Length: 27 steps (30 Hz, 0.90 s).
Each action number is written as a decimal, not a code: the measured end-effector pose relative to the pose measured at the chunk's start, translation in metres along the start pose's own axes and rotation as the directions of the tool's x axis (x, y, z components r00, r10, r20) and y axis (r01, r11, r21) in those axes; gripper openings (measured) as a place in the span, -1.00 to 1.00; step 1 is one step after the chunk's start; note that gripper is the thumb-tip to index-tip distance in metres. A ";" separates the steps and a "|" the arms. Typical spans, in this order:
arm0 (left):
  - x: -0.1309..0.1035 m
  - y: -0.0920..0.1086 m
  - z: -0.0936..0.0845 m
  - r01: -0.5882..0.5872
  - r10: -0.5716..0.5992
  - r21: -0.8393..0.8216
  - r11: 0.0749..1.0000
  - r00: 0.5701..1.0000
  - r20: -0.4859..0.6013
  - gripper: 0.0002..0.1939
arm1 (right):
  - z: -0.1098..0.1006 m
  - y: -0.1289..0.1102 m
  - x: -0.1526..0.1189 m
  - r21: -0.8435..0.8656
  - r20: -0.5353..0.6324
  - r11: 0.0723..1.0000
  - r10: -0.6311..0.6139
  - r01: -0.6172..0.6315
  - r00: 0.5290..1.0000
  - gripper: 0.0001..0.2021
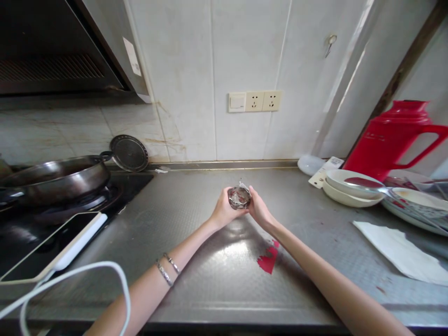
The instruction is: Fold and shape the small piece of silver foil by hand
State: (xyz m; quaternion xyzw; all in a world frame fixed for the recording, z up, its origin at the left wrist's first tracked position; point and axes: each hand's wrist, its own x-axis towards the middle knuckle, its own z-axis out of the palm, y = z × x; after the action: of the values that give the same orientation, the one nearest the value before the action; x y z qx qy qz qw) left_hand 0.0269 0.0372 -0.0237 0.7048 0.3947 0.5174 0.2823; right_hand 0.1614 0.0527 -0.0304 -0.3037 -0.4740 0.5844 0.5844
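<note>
Both my hands are wrapped around a small round container (239, 198), seen from above over the middle of the steel counter. It looks like glass or shiny metal, with a dark rim and a patchy grey and reddish inside. My left hand (226, 207) grips its left side, and two silver bracelets circle that forearm. From the right, my right hand (258, 205) closes on it. A clear, crinkled scrap sticks up behind the rim. Nearer me, torn red pieces (268, 260) lie flat on the counter (196, 275).
On the left, a metal pan (59, 179) sits on a black stove, with a phone-like device (52, 247) and white cable in front. At right stand a red thermos (388, 140), white bowls (350, 196), plates and a white paper sheet (399, 249). Wall sockets (255, 101) are ahead.
</note>
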 end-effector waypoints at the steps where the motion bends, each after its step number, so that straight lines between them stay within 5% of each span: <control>1: 0.000 0.000 0.000 0.006 -0.006 0.013 1.000 1.000 -0.027 -0.19 | 0.003 0.001 -0.001 0.019 0.003 1.000 0.001 -0.001 1.000 -0.50; 9: 0.003 -0.002 0.000 0.041 -0.015 0.102 0.994 0.970 -0.244 -0.15 | 0.033 0.005 -0.021 0.168 0.013 0.986 0.007 -0.009 1.000 -0.60; 13: -0.001 -0.006 0.002 0.003 0.009 0.082 0.997 0.991 -0.134 0.02 | 0.026 0.001 -0.017 0.164 -0.023 0.986 -0.016 0.020 1.000 -0.62; 18: -0.002 -0.010 0.002 -0.111 0.115 -0.076 0.991 0.992 0.043 -0.26 | 0.002 -0.010 0.000 0.143 -0.128 0.989 0.047 -0.028 0.991 -0.65; 27: 0.008 -0.008 -0.008 -0.006 0.017 -0.092 0.996 0.993 0.116 -0.02 | -0.009 -0.010 0.002 -0.064 -0.009 0.998 0.025 -0.025 1.000 -0.42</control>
State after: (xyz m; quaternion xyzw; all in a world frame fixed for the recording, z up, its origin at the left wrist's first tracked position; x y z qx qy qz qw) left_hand 0.0183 0.0487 -0.0237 0.7227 0.3493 0.4943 0.3338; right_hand 0.1739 0.0547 -0.0241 -0.3306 -0.4862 0.5750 0.5689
